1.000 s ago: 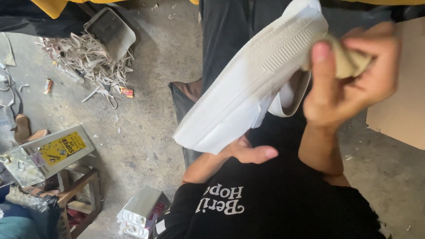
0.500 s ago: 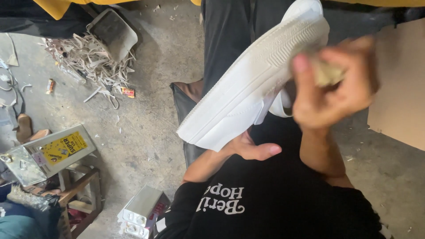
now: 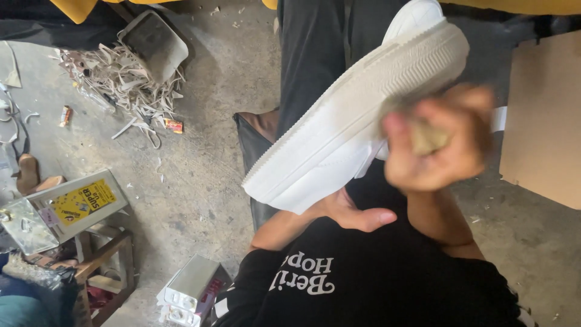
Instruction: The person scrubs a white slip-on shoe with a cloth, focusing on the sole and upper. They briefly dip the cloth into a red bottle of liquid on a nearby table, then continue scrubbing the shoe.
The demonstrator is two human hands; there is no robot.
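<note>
Over my lap: white shoe (image 3: pixel 357 121) sits tilted, sole side up, toe end highest.
Left hand (image 3: pixel 348 212): I've got it cupped under the heel end, fingers closed against the shoe.
Right hand (image 3: pixel 439 142): pinched on a small tan rubbing pad (image 3: pixel 426 138) at the sole edge, blurred.
Tip: I'd brace the heel firmly and use short, even strokes along the edge.

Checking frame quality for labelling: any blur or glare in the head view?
Head view: right hand and the tan pad it grips are motion-blurred, edges smeared; white shoe mostly sharp, its sole bright but ridges readable; left hand under the shoe sharp; floor and scrap pile in focus under soft daylight, no hard glare.
</note>
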